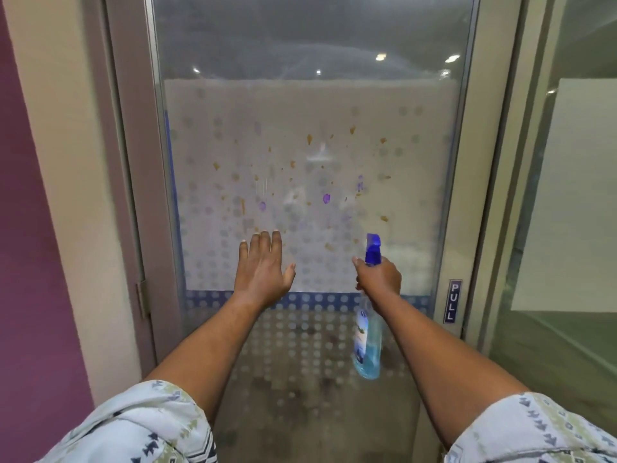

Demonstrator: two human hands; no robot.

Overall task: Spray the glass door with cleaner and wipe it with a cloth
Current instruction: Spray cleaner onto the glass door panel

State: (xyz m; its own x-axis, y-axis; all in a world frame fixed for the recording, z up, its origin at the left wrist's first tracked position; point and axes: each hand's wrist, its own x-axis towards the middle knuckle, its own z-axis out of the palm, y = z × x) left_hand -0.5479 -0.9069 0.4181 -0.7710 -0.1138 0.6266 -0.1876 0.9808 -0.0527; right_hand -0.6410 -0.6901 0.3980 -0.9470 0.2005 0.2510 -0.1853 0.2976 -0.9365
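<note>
The glass door (384, 101) fills the middle of the head view, with a frosted dotted panel spattered by orange and purple stains (326, 198). My right hand (379, 277) is shut on a spray bottle (368, 342) of blue cleaner; its blue nozzle sits close to the glass at the lower right. My left hand (263, 267) is open, fingers together, palm toward the frosted panel near its lower edge; whether it touches the glass is unclear. No cloth is in view.
A grey metal door frame (133, 162) with a hinge stands on the left beside a purple wall (30, 262). A blue PULL sign (452, 301) is fixed on the right stile. Another glass pane (567, 195) stands at the far right.
</note>
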